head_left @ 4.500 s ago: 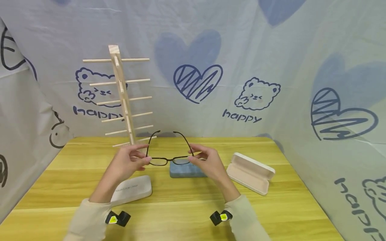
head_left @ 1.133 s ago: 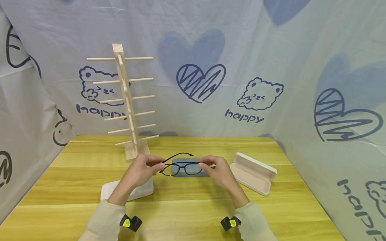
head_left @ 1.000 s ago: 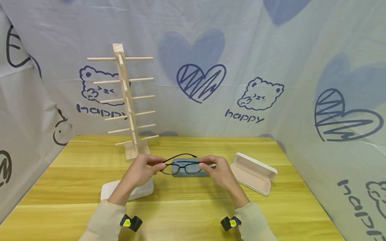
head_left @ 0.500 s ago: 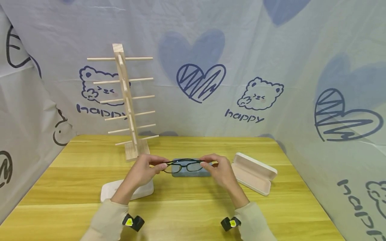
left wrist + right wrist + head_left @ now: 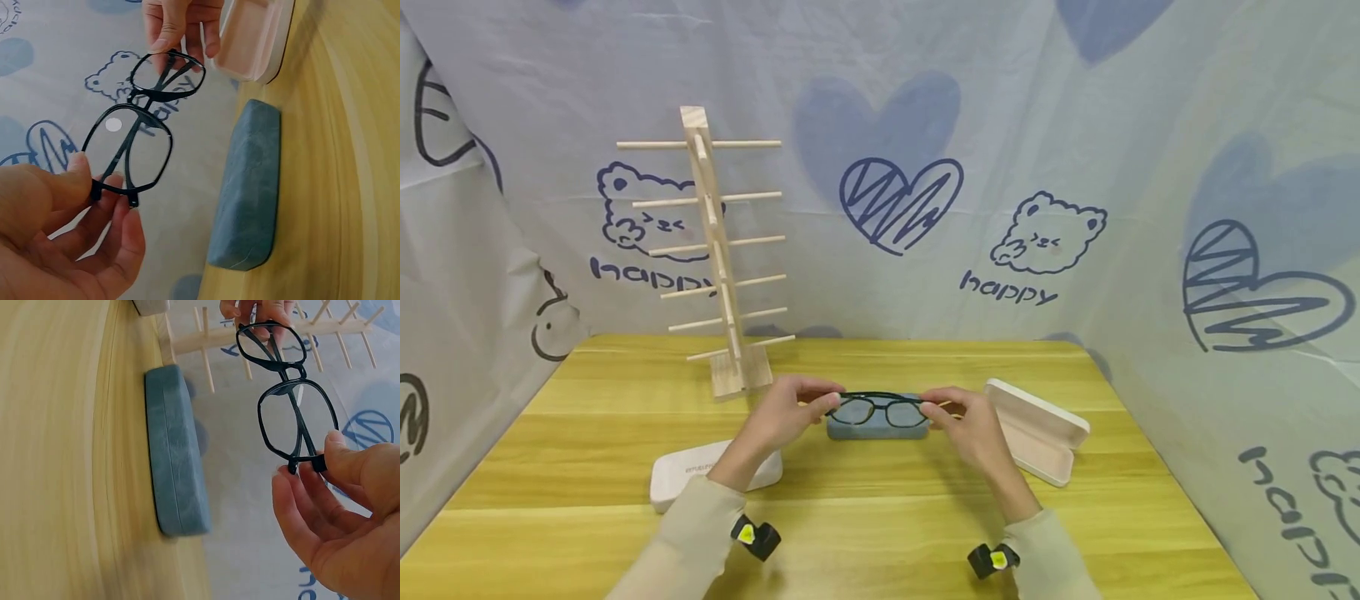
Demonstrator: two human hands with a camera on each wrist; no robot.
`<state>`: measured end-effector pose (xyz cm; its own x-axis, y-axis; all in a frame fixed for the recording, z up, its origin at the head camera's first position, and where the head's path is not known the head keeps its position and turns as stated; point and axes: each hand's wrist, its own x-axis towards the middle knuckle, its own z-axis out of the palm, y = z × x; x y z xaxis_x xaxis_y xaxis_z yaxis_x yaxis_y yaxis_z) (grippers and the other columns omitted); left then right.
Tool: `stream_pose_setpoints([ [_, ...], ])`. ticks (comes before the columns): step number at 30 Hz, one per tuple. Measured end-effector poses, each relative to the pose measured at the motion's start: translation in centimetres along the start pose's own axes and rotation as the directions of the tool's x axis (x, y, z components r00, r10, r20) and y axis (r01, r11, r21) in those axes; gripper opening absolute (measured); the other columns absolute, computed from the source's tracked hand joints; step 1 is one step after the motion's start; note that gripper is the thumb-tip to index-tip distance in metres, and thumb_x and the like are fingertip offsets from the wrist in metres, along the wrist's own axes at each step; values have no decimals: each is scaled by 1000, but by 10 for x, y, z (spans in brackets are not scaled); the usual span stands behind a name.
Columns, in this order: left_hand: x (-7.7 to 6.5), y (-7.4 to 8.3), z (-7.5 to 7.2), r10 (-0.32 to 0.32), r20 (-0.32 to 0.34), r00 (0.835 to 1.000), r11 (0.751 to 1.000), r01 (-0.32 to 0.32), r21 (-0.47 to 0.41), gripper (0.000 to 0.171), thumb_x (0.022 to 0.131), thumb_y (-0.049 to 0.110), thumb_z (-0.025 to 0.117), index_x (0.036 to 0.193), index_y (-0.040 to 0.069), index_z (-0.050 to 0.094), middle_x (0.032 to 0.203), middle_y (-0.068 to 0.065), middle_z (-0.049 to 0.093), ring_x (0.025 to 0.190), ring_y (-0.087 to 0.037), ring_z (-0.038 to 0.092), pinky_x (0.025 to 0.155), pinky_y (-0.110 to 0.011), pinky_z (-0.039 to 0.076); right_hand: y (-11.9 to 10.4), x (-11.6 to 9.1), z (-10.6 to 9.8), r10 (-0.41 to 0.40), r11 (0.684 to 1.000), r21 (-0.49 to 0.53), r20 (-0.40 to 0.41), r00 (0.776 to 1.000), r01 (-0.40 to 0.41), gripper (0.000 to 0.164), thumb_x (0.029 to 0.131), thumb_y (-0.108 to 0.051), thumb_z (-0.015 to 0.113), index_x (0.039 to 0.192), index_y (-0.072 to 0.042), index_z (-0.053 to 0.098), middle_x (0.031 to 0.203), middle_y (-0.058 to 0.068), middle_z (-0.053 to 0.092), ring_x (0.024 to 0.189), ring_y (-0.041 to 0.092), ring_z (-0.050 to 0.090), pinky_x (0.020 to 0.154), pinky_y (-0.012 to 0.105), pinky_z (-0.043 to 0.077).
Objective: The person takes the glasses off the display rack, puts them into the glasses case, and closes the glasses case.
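Both hands hold a pair of black-framed eyeglasses (image 5: 878,407) up over the table, lenses facing me and both temples folded behind them. My left hand (image 5: 782,414) pinches one end of the frame between thumb and fingers. At the opposite end, my right hand (image 5: 972,423) has the same kind of pinch by the hinge. The wrist views show the folded temples (image 5: 127,156) crossing behind the lenses. A closed blue-grey glasses case (image 5: 880,432) lies on the table, partly behind the glasses in the head view.
A closed white glasses case (image 5: 681,475) lies at left, partly covered by the left forearm. To the right stands an open white case (image 5: 1037,437) with a pale pink lining. A wooden peg rack (image 5: 718,258) rises at the back left, before a printed cloth backdrop (image 5: 895,300).
The temples, spread open at first, have been folded in one after the other, and the glasses were turned lens-side toward me. Lately both hands have shifted slightly right with the glasses.
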<state>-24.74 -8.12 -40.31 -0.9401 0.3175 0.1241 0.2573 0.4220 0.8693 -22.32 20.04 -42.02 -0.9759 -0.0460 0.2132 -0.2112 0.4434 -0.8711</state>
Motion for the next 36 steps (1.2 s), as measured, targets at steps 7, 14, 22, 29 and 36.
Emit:
stream_pose_setpoints([
  [7, 17, 5, 26, 23, -31, 999, 998, -25, -64, 26, 100, 16, 68, 123, 7, 76, 120, -13, 77, 102, -24, 73, 78, -29, 61, 12, -7, -24, 50, 998, 35, -18, 999, -49, 21, 99, -10, 70, 115, 1, 76, 115, 21, 69, 86, 23, 75, 75, 30, 64],
  [14, 30, 12, 46, 32, -36, 999, 997, -35, -76, 23, 99, 16, 70, 120, 10, 78, 115, -10, 78, 96, -22, 74, 79, -33, 61, 20, -14, -52, 22, 1000, -19, -23, 999, -23, 23, 100, -11, 68, 117, 3, 74, 112, 23, 71, 86, 23, 76, 79, 31, 65],
  [22, 46, 17, 70, 59, -8, 998, 993, -59, -105, 17, 95, 15, 76, 108, 4, 80, 100, -13, 79, 87, -31, 76, 72, -31, 63, 28, -24, -79, 23, 991, -128, -45, 999, -29, 24, 99, -8, 68, 118, 6, 74, 108, 25, 76, 76, 5, 73, 74, 26, 64],
  [29, 58, 29, 94, 36, 49, 998, 987, -28, -158, 17, 97, 13, 73, 109, 2, 78, 103, -16, 78, 88, -35, 76, 72, -43, 65, 36, -30, -100, 59, 978, -196, -84, 995, -74, 23, 99, -7, 69, 117, 6, 74, 104, 22, 77, 75, 1, 71, 73, 17, 59],
  [36, 67, 38, 119, 62, 61, 996, 985, -52, -162, 16, 96, 7, 72, 109, 0, 78, 103, -18, 78, 88, -38, 75, 74, -47, 65, 47, -39, -115, 125, 961, -235, -104, 987, -146, 24, 99, -7, 69, 117, 8, 73, 102, 22, 77, 74, 1, 71, 73, 22, 61],
])
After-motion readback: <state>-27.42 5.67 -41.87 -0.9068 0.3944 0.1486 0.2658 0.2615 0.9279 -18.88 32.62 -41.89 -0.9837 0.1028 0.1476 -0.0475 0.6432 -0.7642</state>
